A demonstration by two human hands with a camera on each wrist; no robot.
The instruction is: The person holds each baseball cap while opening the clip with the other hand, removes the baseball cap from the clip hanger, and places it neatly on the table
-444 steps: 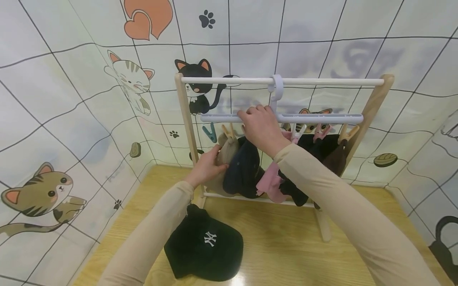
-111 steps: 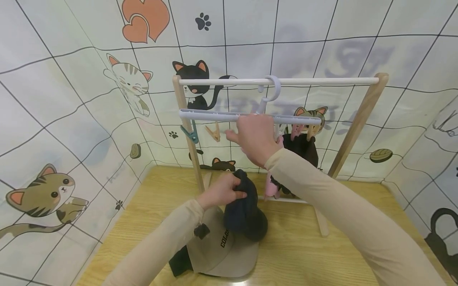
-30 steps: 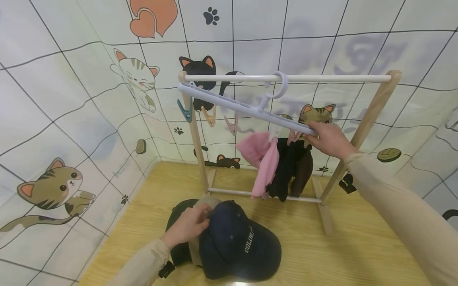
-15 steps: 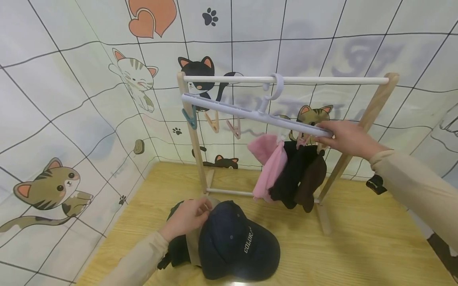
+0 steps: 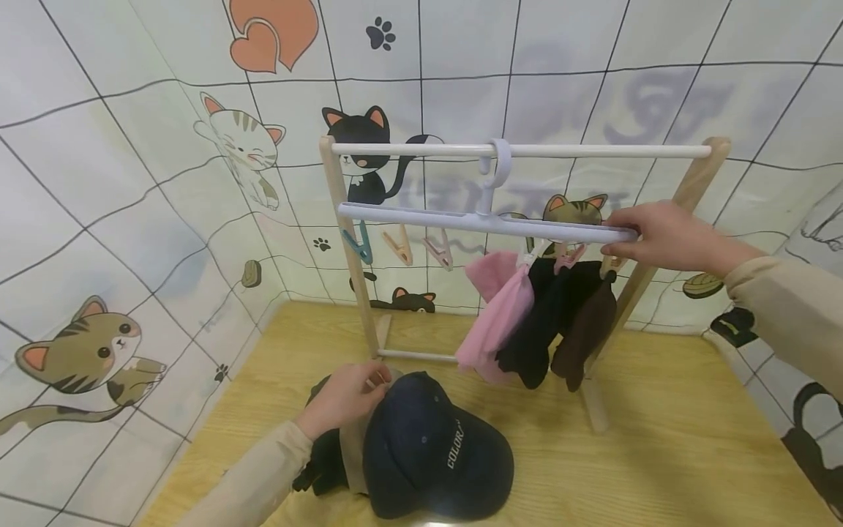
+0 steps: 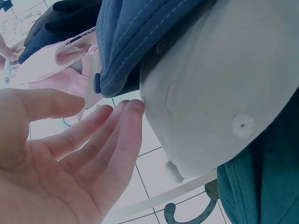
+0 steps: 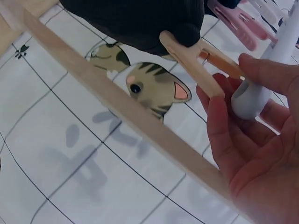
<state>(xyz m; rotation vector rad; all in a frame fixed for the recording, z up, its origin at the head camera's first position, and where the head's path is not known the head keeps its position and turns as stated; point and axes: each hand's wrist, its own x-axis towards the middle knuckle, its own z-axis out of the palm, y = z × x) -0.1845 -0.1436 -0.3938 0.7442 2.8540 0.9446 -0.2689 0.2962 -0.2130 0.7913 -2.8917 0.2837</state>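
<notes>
My right hand grips the right end of a pale lavender clip hanger, hooked on the rack's top rail. From its pegs hang a pink cap, a black cap and a brown cap. In the right wrist view, fingers touch a wooden-coloured peg by the hanger's end. My left hand is loosely bent beside caps stacked on the table: navy on top, beige beneath, dark green lowest. In the left wrist view its fingertips are at the beige cap's edge, holding nothing.
A teal peg, a beige peg and a pink peg dangle capless at the hanger's left. The wooden rack stands on the wood-grain table, against a cat-printed wall covering.
The beige and navy caps have come off the hanger onto the green cap. My right hand has shifted from mid-bar to its right end. The tilted bar has swung nearer level; the left hand barely moved lately.
</notes>
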